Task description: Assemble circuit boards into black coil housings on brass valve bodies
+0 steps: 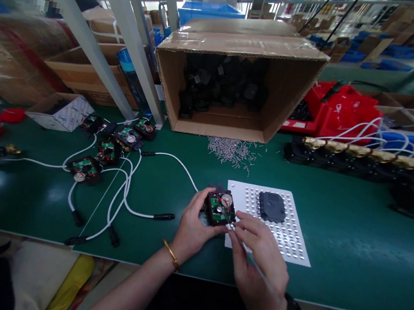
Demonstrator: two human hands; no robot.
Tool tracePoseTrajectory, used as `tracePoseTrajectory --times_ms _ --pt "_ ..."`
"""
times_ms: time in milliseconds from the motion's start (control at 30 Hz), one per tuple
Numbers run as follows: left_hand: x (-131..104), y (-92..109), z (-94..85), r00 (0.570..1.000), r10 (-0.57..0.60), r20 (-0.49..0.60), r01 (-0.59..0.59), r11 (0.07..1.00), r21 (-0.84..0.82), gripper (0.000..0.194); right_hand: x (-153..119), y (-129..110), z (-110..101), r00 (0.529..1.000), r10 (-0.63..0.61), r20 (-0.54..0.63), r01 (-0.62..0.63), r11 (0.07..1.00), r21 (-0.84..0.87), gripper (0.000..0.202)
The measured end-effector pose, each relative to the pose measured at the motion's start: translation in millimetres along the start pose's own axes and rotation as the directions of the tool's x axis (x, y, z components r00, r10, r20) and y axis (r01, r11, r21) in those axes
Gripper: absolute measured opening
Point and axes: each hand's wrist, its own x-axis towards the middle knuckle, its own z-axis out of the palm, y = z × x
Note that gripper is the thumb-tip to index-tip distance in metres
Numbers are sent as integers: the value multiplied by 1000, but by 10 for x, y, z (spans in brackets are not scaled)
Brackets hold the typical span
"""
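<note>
My left hand (194, 223) is closed around an open black housing (218, 207) with a green circuit board, a round silver part and red wires inside. A white cable runs from this housing to the left. My right hand (264, 254) is closed on a slim metallic tool (231, 226), perhaps tweezers, its tip touching the housing's lower right edge. Just behind the right hand lies a white sheet (295, 246) with rows of small silver discs. A dark grey cover (272, 206) rests on that sheet.
A cardboard box (227, 131) on its side holds many black parts; a pile of small metal pins or screws (231, 150) lies before it. Several cabled circuit units (85, 169) sit left. Black units with brass fittings (364, 163) and red bins (341, 114) stand right.
</note>
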Motion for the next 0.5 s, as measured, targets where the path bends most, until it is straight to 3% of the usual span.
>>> tracePoseTrajectory --times_ms 67,133,200,267,333,400,467,500 --pt "-1 -22 3 1000 -13 3 13 1000 -24 74 34 -76 -87 993 -103 54 106 993 -49 29" --pt "-2 -42 1 999 -32 13 33 999 -44 78 108 -88 -255 996 -83 21 83 996 -39 26" --pt "0 -51 -4 999 -49 24 50 997 -59 80 208 8 -467 990 29 -140 -42 995 -89 20" --pt "1 -46 -11 998 -60 31 62 996 -68 80 302 215 -645 951 164 -263 -237 931 -277 22" --pt "2 -31 -18 997 -68 34 70 995 -70 80 357 473 -720 929 355 -99 -342 729 -593 31" --pt "4 -16 -24 997 -70 36 72 995 -64 80 358 696 -679 825 561 69 -291 526 -800 49" --pt "7 -7 -29 997 -65 37 67 996 -63 78 324 828 -575 741 655 150 -226 454 -862 64" --pt "10 -5 -32 997 -62 38 64 996 -68 78 306 858 -526 724 669 171 -216 455 -864 66"
